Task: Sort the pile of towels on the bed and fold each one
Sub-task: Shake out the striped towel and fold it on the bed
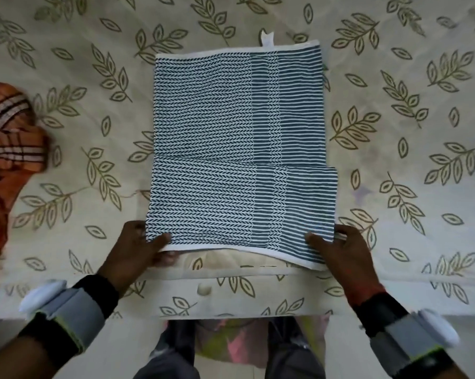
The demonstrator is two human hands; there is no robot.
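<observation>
Head view: the blue-and-white towel [225, 138] lies flat on the bed [94, 77] in the middle of the picture. Its long axis runs from 6 o'clock to 12 o'clock, straight away from the person, and a small hanging loop [266, 39] pokes out at the far edge. The left hand [138, 250] pinches the near corner at about 7 o'clock, thumb on top and fingers [165, 258] curled beneath. The right hand [343, 250] pinches the near corner at about 5 o'clock in the same way. Both hands are equally near, each at one end of the short near hem, which is raised slightly off the mattress edge. The rest of the towel stretches toward 12 o'clock, so the likely fold carries this hem to the far one. An orange plaid towel [9, 138] lies bunched at 9 o'clock, well apart.
</observation>
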